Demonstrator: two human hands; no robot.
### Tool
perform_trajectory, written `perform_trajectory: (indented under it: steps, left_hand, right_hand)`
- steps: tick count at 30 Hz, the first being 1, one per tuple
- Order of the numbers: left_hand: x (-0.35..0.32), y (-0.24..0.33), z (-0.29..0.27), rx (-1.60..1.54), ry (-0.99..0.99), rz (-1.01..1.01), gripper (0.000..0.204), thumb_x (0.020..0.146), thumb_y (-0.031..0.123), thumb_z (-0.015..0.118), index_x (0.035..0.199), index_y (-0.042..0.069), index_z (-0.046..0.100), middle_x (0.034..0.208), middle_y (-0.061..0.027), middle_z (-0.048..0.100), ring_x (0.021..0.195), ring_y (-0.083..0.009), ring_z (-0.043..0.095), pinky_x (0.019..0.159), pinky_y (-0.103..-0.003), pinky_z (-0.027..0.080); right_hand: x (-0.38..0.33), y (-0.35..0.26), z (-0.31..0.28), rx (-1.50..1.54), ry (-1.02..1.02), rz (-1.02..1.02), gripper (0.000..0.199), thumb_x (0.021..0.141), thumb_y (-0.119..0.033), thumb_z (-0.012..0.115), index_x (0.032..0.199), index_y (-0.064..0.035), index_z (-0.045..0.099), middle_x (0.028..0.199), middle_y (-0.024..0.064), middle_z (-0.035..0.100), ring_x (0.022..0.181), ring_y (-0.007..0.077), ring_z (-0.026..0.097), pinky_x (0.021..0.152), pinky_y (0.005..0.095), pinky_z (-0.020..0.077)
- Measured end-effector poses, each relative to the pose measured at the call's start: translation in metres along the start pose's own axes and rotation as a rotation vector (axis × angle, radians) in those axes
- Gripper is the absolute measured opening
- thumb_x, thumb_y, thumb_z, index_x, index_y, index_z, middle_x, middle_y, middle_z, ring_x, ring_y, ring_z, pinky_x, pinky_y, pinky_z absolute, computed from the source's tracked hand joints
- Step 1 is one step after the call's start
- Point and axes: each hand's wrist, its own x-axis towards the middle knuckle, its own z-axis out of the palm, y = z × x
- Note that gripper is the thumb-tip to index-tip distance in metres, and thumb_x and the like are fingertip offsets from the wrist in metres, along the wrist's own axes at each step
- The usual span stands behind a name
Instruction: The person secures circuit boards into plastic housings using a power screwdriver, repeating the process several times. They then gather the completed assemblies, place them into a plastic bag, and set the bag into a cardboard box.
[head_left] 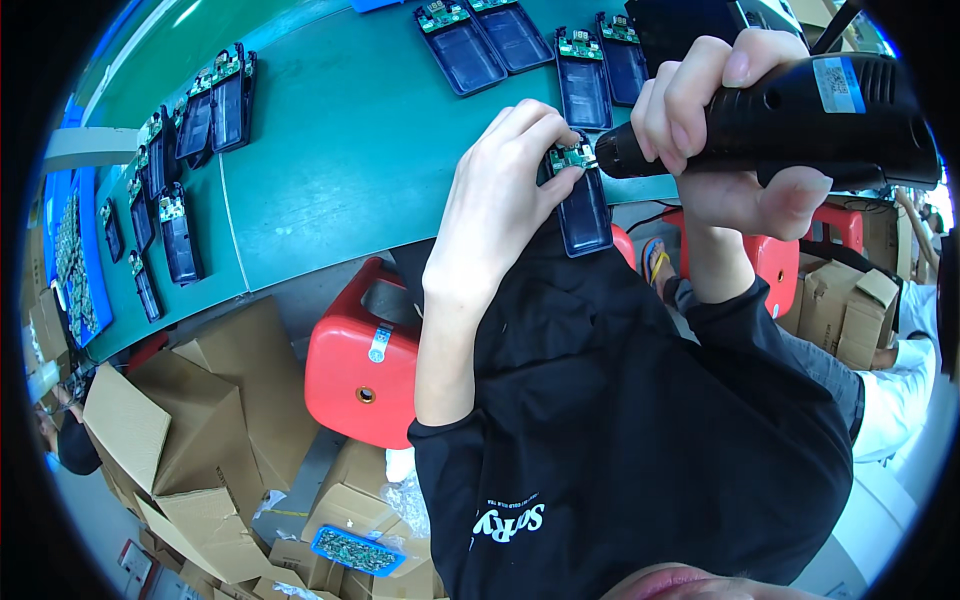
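Head view, looking down over my chest: my left hand [500, 190] is pinched around the top end of a dark blue plastic case [584, 205], fingers closed on it right by the little green circuit board [570, 156] that sits in its upper end. I'm holding the case up in the air, just off the near edge of the table [340, 150], not resting on anything. My right hand [715, 110] is wrapped tight round a black electric screwdriver [800, 115], and its tip is touching the green board.

On the green table there's a row of the same blue cases [530, 45] with boards along the far edge, and another bunch [185, 150] running down the left side. A blue tray of boards [72, 250] sits at the far left edge. Below the table are a red plastic stool [360, 365], open cardboard boxes [200, 420], and a small blue tray [357, 551] of green boards lying on the cartons.
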Motion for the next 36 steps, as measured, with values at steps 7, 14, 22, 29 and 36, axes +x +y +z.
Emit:
perform_trajectory:
  steps: [7, 14, 22, 29, 36]
  left_hand:
    - [0.000, 0.002, -0.002, 0.023, 0.002, -0.005, 0.027, 0.072, -0.002, 0.076, 0.093, 0.000, 0.060, 0.095, -0.0099, 0.062, 0.088, -0.0282, 0.064, 0.078, -0.033, 0.052]
    - [0.001, 0.004, 0.001, 0.072, -0.002, 0.047, 0.027, 0.072, 0.003, 0.076, 0.092, 0.003, 0.059, 0.093, -0.0089, 0.056, 0.090, -0.0274, 0.059, 0.077, -0.036, 0.051]
    - [0.002, 0.003, -0.005, 0.056, -0.020, -0.001, 0.027, 0.071, 0.001, 0.077, 0.092, 0.001, 0.061, 0.091, -0.0105, 0.059, 0.086, -0.0301, 0.062, 0.073, -0.034, 0.052]
    - [-0.006, 0.007, -0.012, 0.055, 0.014, 0.019, 0.027, 0.070, 0.002, 0.077, 0.093, 0.001, 0.063, 0.092, -0.0112, 0.060, 0.087, -0.0300, 0.063, 0.076, -0.034, 0.052]
    - [-0.020, -0.022, -0.079, 0.241, 0.174, -0.118, 0.027, 0.071, 0.006, 0.078, 0.095, 0.003, 0.065, 0.095, -0.0098, 0.065, 0.090, -0.0290, 0.064, 0.080, -0.035, 0.051]
  right_hand:
    - [-0.003, 0.001, 0.004, -0.019, 0.044, 0.001, 0.073, 0.085, -0.071, 0.053, 0.113, -0.0054, 0.039, 0.073, 0.0049, 0.047, 0.052, 0.0110, 0.047, 0.048, 0.0242, 0.0418]
    - [-0.003, -0.007, -0.001, -0.024, -0.017, 0.031, 0.072, 0.084, -0.071, 0.055, 0.111, -0.0066, 0.039, 0.071, 0.0041, 0.047, 0.052, 0.0106, 0.046, 0.048, 0.0238, 0.0414]
    - [-0.004, 0.004, 0.005, -0.011, 0.022, 0.035, 0.071, 0.082, -0.070, 0.059, 0.110, -0.0071, 0.039, 0.070, 0.0035, 0.047, 0.052, 0.0102, 0.046, 0.048, 0.0234, 0.0414]
    - [0.004, 0.009, 0.005, 0.138, 0.035, -0.020, 0.076, 0.077, -0.071, 0.064, 0.111, -0.0074, 0.041, 0.071, 0.0019, 0.048, 0.051, 0.0104, 0.046, 0.048, 0.0235, 0.0416]
    - [-0.030, -0.052, -0.036, -0.043, 0.054, -0.016, 0.075, 0.077, -0.065, 0.070, 0.115, -0.0080, 0.040, 0.078, 0.0036, 0.051, 0.057, 0.0117, 0.051, 0.052, 0.0238, 0.0429]
